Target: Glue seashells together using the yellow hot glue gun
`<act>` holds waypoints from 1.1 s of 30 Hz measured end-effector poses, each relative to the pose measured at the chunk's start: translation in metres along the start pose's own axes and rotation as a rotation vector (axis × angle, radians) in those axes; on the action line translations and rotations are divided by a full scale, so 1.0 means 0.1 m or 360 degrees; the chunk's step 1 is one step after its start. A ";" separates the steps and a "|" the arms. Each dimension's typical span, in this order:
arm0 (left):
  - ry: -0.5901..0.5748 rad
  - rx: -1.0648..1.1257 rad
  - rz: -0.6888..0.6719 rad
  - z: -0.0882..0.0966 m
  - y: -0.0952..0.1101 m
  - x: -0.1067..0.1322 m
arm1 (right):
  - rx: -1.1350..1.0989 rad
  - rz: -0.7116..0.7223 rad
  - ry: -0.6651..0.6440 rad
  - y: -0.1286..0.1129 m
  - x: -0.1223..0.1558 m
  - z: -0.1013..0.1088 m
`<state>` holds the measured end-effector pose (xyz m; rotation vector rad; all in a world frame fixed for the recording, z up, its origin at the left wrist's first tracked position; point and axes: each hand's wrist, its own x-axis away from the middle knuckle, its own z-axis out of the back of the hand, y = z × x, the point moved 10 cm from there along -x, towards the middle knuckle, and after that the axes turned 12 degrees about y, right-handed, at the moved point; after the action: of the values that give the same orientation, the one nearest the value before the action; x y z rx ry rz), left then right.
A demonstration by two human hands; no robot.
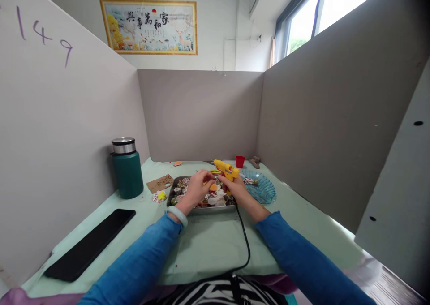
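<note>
Blue sleeves (137, 260) converge, right hand (239, 190) holding glue gun (227, 169).

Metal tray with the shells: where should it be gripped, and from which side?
Grip the rims at both short ends of the tray, likely best from the near side, once the right hand is free of the yellow glue gun. The tray lies flat and wide, heaped with shells, so level support looks safer. The blue dish and black cord crowd the right end.

Window (339, 5) upper right blown out; right partition (336, 112) shaded.
</note>
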<state>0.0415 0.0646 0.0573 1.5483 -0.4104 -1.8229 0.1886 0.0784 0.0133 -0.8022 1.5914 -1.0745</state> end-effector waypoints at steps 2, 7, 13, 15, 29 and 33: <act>0.0004 -0.0060 -0.0045 0.03 0.05 0.00 | 0.0007 0.0009 0.0028 -0.01 0.00 0.01; 0.0064 -0.0008 0.0055 0.09 0.02 0.00 | 0.0029 0.0087 0.0129 -0.06 -0.03 0.07; -0.0013 0.0084 0.0345 -0.03 -0.28 -0.02 | 0.0008 0.0053 0.0103 -0.04 -0.02 0.05; -0.0041 0.0293 0.0520 -0.09 -0.39 -0.01 | 0.0028 0.0029 0.0088 -0.01 -0.02 0.04; -0.0139 0.0678 0.0873 -0.19 -0.43 0.11 | 0.0023 -0.0003 0.0055 -0.12 0.05 0.02; -0.0129 0.0605 0.0893 -0.21 -0.51 0.12 | -0.0048 -0.0048 0.0045 -0.07 0.04 0.00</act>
<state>0.0456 0.0969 0.0110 1.4051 -1.1574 -1.4157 0.1875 0.0726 0.0186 -0.8370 1.6270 -1.0899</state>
